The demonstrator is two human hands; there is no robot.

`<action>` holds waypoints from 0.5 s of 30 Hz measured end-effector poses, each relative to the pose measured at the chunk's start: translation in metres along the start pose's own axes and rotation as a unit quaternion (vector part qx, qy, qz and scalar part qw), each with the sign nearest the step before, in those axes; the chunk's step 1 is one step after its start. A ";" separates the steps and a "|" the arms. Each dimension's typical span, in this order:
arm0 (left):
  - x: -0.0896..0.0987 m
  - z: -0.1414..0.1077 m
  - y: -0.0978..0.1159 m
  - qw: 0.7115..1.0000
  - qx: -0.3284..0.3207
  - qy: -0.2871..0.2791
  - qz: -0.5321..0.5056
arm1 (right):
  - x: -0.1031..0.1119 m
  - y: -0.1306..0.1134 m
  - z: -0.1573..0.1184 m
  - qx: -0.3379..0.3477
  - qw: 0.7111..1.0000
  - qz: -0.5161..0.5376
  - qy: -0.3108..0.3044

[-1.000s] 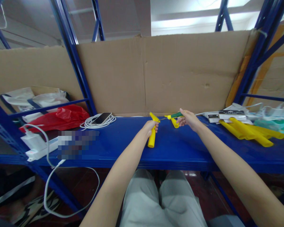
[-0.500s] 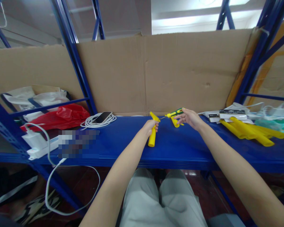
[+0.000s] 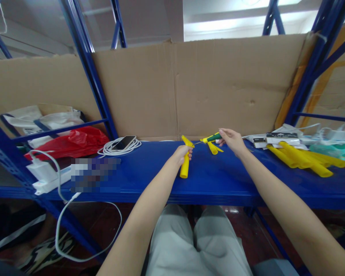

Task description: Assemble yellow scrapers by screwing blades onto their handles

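Note:
My left hand (image 3: 185,154) is closed around a yellow tube-shaped piece (image 3: 184,168) with an angled head, holding it upright over the blue shelf. From the right, my right hand (image 3: 230,140) pinches the end of a green and yellow screwdriver (image 3: 213,138). The thin shaft points left, and its tip meets the head of the yellow piece just above my left fingers; the exact contact point is too small to make out. Beneath the screwdriver handle, another yellow piece (image 3: 213,148) lies on the shelf.
Several yellow tubes (image 3: 301,159) lie at the right, beside small white boxes (image 3: 281,138). A phone (image 3: 124,142) rests on a coiled white cable (image 3: 107,147) at the left, near a red plastic bag (image 3: 71,142) and a power strip (image 3: 53,184). Cardboard (image 3: 218,88) stands behind.
The screwdriver handle has turned, now showing more green. My right fingers have shifted and drawn together at the handle's end. My left hand and the yellow piece have stayed put.

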State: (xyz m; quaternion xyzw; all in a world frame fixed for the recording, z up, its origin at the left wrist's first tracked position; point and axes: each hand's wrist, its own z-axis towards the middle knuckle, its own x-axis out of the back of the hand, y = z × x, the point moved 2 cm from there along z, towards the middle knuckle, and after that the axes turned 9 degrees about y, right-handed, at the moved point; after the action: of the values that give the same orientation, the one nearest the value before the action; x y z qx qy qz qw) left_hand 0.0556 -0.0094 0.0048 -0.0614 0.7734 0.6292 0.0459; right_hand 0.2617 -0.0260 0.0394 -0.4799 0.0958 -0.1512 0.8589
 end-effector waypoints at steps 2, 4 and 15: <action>0.000 0.000 0.000 1.000 0.000 0.001 0.001 | 0.001 -0.001 0.000 -0.006 1.000 0.010 -0.007; 0.000 -0.001 0.001 1.000 0.000 0.003 0.001 | 0.002 -0.004 -0.001 -0.017 0.999 0.022 -0.021; 0.000 0.001 0.001 1.000 0.000 0.001 0.006 | 0.007 -0.007 -0.003 -0.024 0.996 0.040 -0.074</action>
State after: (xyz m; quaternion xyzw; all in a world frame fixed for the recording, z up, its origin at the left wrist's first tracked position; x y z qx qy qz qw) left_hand 0.0554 -0.0086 0.0052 -0.0573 0.7737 0.6296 0.0409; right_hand 0.2660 -0.0349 0.0437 -0.5057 0.0545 -0.0781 0.8574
